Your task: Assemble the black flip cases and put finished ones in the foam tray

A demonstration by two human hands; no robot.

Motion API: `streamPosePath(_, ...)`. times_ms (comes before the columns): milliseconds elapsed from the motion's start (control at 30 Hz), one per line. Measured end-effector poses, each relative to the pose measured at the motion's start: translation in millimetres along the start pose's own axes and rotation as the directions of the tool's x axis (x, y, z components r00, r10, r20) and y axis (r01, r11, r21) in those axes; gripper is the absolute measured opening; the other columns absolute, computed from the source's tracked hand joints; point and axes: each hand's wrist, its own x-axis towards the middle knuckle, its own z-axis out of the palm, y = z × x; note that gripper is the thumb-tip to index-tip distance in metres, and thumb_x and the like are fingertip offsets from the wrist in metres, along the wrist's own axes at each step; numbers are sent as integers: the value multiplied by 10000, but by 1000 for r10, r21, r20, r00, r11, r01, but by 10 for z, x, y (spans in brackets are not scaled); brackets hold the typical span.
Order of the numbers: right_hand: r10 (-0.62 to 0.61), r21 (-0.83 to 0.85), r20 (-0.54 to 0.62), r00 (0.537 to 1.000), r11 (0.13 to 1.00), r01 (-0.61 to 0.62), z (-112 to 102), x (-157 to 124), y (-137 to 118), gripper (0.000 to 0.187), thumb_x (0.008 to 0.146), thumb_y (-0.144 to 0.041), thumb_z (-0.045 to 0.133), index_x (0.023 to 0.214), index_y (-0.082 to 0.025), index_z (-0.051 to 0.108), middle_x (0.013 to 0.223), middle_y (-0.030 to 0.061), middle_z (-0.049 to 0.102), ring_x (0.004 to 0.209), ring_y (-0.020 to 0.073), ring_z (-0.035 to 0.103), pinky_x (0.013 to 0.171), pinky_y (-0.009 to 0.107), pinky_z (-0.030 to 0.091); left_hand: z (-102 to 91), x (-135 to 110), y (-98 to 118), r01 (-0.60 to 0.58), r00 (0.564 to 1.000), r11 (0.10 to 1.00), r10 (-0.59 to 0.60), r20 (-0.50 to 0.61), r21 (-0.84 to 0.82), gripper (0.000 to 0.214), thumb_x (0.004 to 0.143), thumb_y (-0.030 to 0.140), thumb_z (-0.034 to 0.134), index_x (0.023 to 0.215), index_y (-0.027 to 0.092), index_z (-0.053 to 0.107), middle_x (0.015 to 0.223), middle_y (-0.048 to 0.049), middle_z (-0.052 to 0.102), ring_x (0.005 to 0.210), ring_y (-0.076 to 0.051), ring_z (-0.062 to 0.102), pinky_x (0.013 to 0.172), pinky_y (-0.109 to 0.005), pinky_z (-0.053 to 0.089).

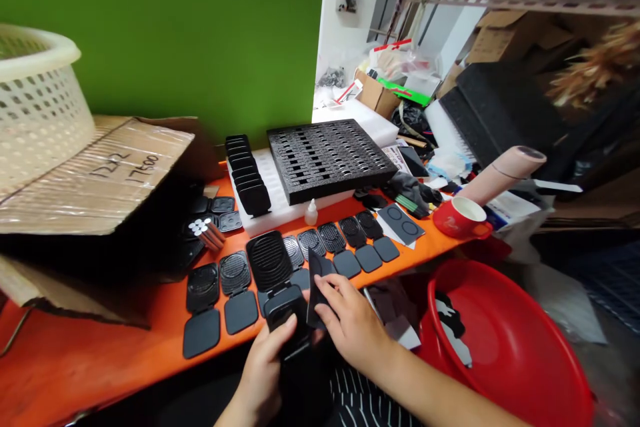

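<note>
My left hand point(266, 363) grips an open black hinged case point(286, 303) near the table's front edge, thumb on its lower half. The raised upper half point(271, 259) has a ribbed inner face. In my right hand point(347, 317), thumb and fingers pinch a thin dark sheet point(316, 283), tilted upright beside the case. Whether the sheet touches the case I cannot tell. Several similar open cases point(235, 273) lie in a row on the orange tabletop point(145, 373), left and right of my hands.
Behind the row, a black slotted foam block point(330, 157) and standing black plates point(247, 177) rest on white foam point(273, 180). A small dropper bottle point(311, 213) is in front. A cardboard box point(90, 167) stands left; a red mug point(463, 217) and red basin point(515, 340) are right.
</note>
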Motion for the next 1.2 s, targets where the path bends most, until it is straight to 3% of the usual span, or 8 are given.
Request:
streamPosePath(167, -87, -157, -43, 995, 984, 79, -70, 114, -80, 474, 841, -388, 564, 1297, -272, 507, 1343, 86, 495, 1247, 311, 404, 1043, 543, 305, -155, 13, 39, -18, 998, 992, 25, 63, -122, 527, 678, 358, 730, 1166, 194, 618, 1131, -90, 664, 1060, -338, 598, 931, -464, 472)
streamPosePath(300, -155, -43, 134, 979, 986, 162, -152, 191, -137, 556, 843, -395, 554, 1368, -279, 409, 1439, 64, 386, 1356, 293, 260, 1097, 590, 112, -176, -2, 79, -117, 990, 993, 118, 72, -25, 549, 675, 402, 732, 1167, 184, 622, 1176, -99, 640, 1133, -348, 543, 984, -439, 422)
streamPosePath(533, 18, 325, 187, 982, 942, -80, -111, 192, -229, 350, 896, -348, 480, 1213, -244, 588, 1218, 69, 615, 1121, 225, 562, 991, 410, 407, -49, -49, 96, -108, 993, 993, 110, -42, 50, 583, 551, 246, 781, 1109, 149, 641, 1049, -116, 690, 1012, -349, 610, 879, -423, 484)
streamPosePath(700, 128, 437, 241, 962, 871, -225, -15, 189, -304, 254, 860, -313, 536, 1055, -228, 677, 1043, 45, 697, 940, 205, 640, 843, 324, 487, -38, -32, 90, -208, 968, 967, 225, -111, 145, 564, 508, 252, 807, 1045, 153, 668, 1016, -97, 701, 1010, -322, 613, 874, -372, 484)
streamPosePath(833, 88, 485, 247, 965, 851, -202, 27, 257, -353, 228, 869, -310, 522, 987, -224, 696, 967, 39, 712, 889, 190, 648, 795, 295, 495, -33, -35, 117, -276, 941, 943, 304, -146, 187, 553, 491, 300, 846, 1002, 169, 681, 981, -79, 711, 975, -300, 630, 866, -359, 487)
streamPosePath(933, -13, 419, 195, 981, 905, -71, -142, 525, -277, 239, 872, -330, 515, 965, -217, 704, 984, 49, 708, 923, 193, 639, 840, 306, 479, -61, -65, 168, -275, 941, 942, 305, -149, 194, 549, 472, 318, 853, 974, 163, 693, 1003, -95, 706, 980, -323, 626, 848, -380, 495)
streamPosePath(1067, 3, 235, -83, 997, 972, 17, -584, 1233, 12, 218, 864, -287, 514, 954, -210, 697, 997, 47, 702, 947, 195, 625, 875, 317, 453, -164, -81, 189, -180, 975, 971, 198, -100, 160, 618, 443, 313, 857, 1015, 156, 685, 1002, -118, 704, 978, -352, 622, 860, -415, 476)
streamPosePath(1200, -12, -22, -90, 996, 1000, 10, -852, 2045, 276, 208, 867, -258, 510, 964, -202, 685, 992, 27, 706, 943, 182, 627, 863, 286, 450, -302, 10, 126, -95, 995, 982, 91, 35, 162, 717, 425, 362, 865, 1070, 123, 665, 1021, -153, 690, 967, -366, 618, 862, -428, 460)
